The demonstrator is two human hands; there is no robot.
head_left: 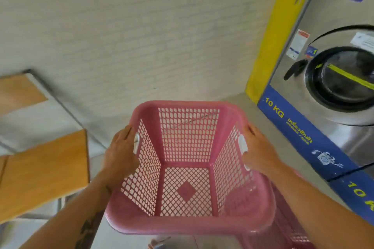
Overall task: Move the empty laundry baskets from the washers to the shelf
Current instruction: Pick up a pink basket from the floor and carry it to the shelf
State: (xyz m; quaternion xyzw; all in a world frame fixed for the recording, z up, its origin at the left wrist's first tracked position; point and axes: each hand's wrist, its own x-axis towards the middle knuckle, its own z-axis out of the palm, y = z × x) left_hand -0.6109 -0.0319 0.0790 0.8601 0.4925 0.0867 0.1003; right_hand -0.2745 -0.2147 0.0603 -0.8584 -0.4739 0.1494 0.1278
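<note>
pink plastic basket (188,224), shiny steel washer (323,32), wood shelf (44,174)

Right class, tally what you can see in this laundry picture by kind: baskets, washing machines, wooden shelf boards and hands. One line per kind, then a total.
Pink baskets: 2, one held and another partly visible beneath it
Washing machines: 1 in full view
Wooden shelf boards: 2, and
Hands: 2, left hand and right hand
Total: 7

Blue band on washer (299,127): "10 KG", with smaller script beside it, too blurred to read
Second blue band (358,190): "10", cut off at the frame edge
Stickers on washer front (299,43): unreadable
</note>
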